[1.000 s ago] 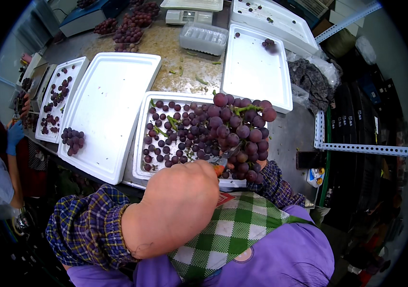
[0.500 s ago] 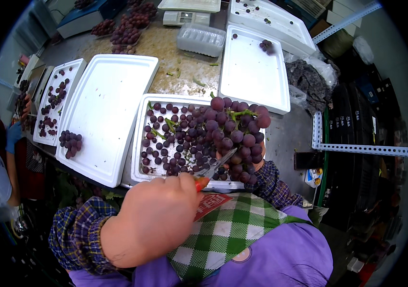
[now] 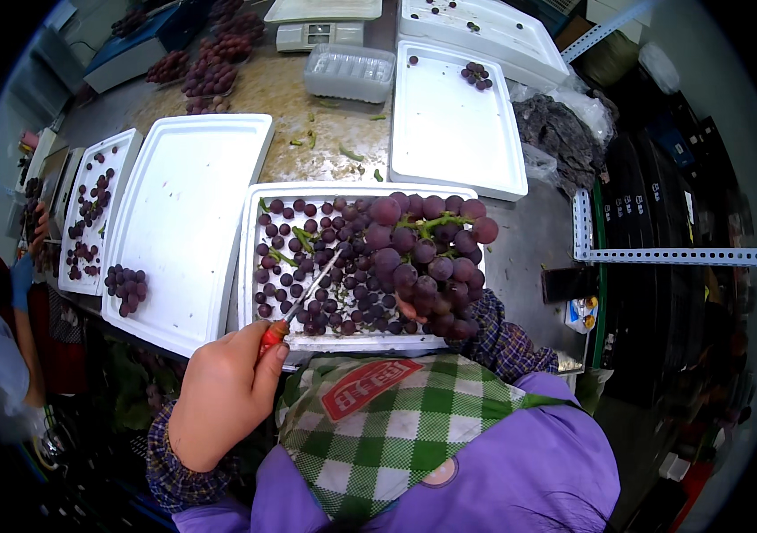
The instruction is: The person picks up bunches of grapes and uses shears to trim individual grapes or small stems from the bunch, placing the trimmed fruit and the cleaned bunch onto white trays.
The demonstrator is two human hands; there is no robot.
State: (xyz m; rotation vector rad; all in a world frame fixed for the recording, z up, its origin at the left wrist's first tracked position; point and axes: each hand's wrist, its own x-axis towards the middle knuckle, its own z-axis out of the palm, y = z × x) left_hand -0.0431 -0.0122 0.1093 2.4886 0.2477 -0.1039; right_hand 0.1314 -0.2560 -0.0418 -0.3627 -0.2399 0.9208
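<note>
My left hand (image 3: 224,388) is closed around the red handles of slim pointed scissors (image 3: 314,286). Their metal blades point up and away over the near part of a white foam tray (image 3: 465,193) strewn with loose dark grapes (image 3: 356,300) and green stem bits. At the tray's right side, a large bunch of purple grapes (image 3: 436,262) is held up by my right hand (image 3: 410,311). Most of that hand is hidden beneath the fruit; only some fingertips show. The bunch's green stem lies along its top. A gap separates the scissors from the bunch.
White foam trays stand left (image 3: 196,200) and right (image 3: 454,133), each with a small grape cluster. Behind are clear plastic boxes (image 3: 349,73), a scale (image 3: 319,35) and more grapes (image 3: 210,78). A metal rack bar (image 3: 681,257) juts in at right. Another person (image 3: 5,329) is at far left.
My left hand has drawn the scissors back to the left, away from the bunch. The bunch stays in my right hand, turned slightly. The whole view has shifted a little.
</note>
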